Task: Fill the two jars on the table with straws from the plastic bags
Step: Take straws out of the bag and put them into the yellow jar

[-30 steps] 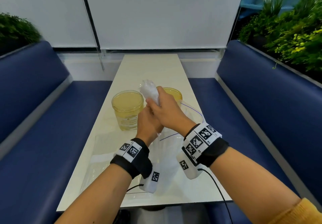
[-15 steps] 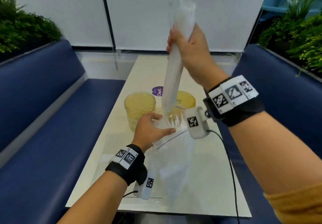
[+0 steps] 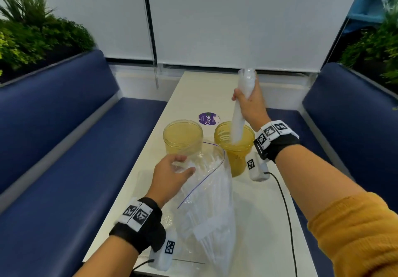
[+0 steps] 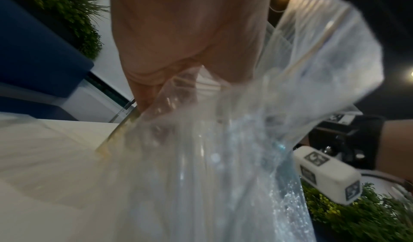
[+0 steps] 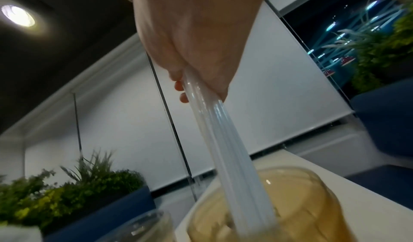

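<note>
The right hand [image 3: 249, 106] has lowered the straws [image 3: 238, 123] into the right jar [image 3: 234, 147].

The right hand [image 3: 249, 106] is raised toward 1 o'clock, forearm reaching up from the lower right corner, a mustard sleeve [image 3: 355, 233] pushed back near the elbow. Its fingers [image 5: 178, 86] and thumb curl tight round what it grips, knuckles facing up and away, wrist bent so the fist tips downward. The left hand [image 3: 170, 177] sits lower, at about 11 o'clock from the body, forearm rising from the bottom edge. Its palm faces down, fingers [image 3: 179, 159] loosely bent and pinching with the thumb. Both wrists carry black bands with marker tags.
</note>
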`<state>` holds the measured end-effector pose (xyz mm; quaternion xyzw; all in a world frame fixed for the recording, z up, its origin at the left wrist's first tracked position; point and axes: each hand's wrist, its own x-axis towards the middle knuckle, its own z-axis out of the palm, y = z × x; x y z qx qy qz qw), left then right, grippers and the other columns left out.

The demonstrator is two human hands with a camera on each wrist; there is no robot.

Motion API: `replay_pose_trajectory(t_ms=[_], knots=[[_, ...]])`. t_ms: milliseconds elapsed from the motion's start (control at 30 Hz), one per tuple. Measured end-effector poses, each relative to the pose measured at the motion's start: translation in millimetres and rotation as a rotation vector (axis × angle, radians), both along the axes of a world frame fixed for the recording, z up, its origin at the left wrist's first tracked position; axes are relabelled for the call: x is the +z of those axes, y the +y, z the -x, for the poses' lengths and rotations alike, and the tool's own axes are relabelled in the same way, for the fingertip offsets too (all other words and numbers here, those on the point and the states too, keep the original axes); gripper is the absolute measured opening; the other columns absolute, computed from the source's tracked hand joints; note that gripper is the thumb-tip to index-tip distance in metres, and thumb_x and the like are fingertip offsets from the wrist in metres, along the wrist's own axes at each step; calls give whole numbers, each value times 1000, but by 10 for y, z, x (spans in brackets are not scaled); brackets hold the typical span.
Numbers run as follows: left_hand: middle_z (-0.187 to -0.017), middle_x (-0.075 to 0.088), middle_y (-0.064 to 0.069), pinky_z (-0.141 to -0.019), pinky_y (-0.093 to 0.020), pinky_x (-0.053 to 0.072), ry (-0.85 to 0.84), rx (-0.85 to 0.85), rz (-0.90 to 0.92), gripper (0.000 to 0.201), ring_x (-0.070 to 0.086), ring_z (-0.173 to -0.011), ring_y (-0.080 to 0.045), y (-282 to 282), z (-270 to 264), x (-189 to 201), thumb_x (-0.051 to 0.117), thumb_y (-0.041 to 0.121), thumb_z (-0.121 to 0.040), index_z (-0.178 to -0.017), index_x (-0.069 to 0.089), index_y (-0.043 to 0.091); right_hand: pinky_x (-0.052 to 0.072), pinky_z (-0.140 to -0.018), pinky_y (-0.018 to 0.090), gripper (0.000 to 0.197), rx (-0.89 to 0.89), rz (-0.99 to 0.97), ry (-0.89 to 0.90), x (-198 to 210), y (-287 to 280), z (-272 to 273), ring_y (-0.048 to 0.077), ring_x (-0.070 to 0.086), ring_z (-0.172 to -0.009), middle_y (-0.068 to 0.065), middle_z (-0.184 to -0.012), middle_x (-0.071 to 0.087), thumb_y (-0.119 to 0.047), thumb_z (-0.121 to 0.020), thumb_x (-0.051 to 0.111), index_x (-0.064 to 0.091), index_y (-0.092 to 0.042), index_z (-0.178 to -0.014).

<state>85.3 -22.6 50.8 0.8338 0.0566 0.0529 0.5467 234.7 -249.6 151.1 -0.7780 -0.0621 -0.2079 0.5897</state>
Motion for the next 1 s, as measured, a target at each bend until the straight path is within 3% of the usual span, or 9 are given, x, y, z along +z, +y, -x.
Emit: replay_pose_trajectory(t_ms=[100, 267, 400, 533, 633, 700, 833, 900, 1000], knots=[[-117, 66, 15, -84, -30, 56, -5, 7, 31, 37, 66, -102, -11, 31, 35, -26, 81, 28, -85, -119, 66, 24, 57, -86, 54, 26, -11, 18, 105, -259, -8, -90, 34, 66, -96, 11, -95, 68, -24, -99, 57, 43, -25, -120], [-115, 68, 13, -81, -27, 55, -2, 20, 73, 32, 67, -103, -12, 69, 63, -50, 78, 27, -88, -118, 68, 26, 57, -88, 45, 48, -71, 24, 200, -544, -22, -69, 30, 63, -106, 12, -116, 65, -33, -87, 75, 52, -15, -126], [-115, 69, 11, -83, -27, 53, 18, 4, 90, 29, 66, -104, -12, 44, 45, -15, 77, 26, -89, -117, 68, 26, 58, -87, 46, 46, -114, 16, 264, -676, -61, -13, 29, 67, -100, 9, -106, 68, -27, -77, 85, 61, -10, -113], [-116, 71, 5, -78, -25, 52, 16, -33, 104, 28, 67, -101, -14, -8, -7, 42, 70, 17, -94, -120, 70, 26, 51, -87, 34, 71, -70, 55, 284, -600, -98, 58, 18, 61, -106, 1, -116, 61, -25, -76, 87, 47, -19, -135], [-123, 69, 11, -83, -37, 61, 29, -67, 146, 34, 68, -102, -16, -82, -42, 98, 57, 9, -98, -122, 70, 28, 40, -110, 42, 88, -59, 294, 257, -438, -129, 120, 25, 41, -136, 8, -146, 45, -38, -75, 86, 36, -20, -146], [-118, 70, 15, -84, -46, 60, 29, -96, 155, 37, 68, -98, -25, -145, -47, 136, 53, 6, -98, -122, 71, 28, 36, -111, 40, 82, -153, 465, 116, -293, -133, 248, 24, 36, -136, 6, -145, 43, -41, -80, 80, 37, -22, -146], [-126, 68, 11, -91, -36, 55, -13, -109, 182, 41, 68, -108, -17, -226, -76, 194, 46, 0, -97, -123, 70, 21, 53, -77, 29, 21, -8, 485, -168, 59, 63, 614, 13, 63, -83, -1, -91, 69, -30, -92, 68, 65, -17, -109], [-129, 67, 10, -95, -34, 53, -28, -119, 201, 43, 66, -113, -11, -271, -69, 206, 43, -1, -97, -123, 70, 20, 51, -69, 29, 23, 185, 680, -33, 145, 169, 824, 15, 64, -71, 1, -80, 71, -34, -94, 66, 72, -12, -91], [-128, 68, 7, -97, -36, 54, -44, -145, 257, 43, 65, -114, -9, -336, -36, 230, 41, 1, -100, -126, 69, 19, 47, -87, 30, 54, 387, 1183, 237, 42, 254, 1054, 13, 61, -99, 0, -118, 67, -58, -89, 62, 68, -16, -122]])
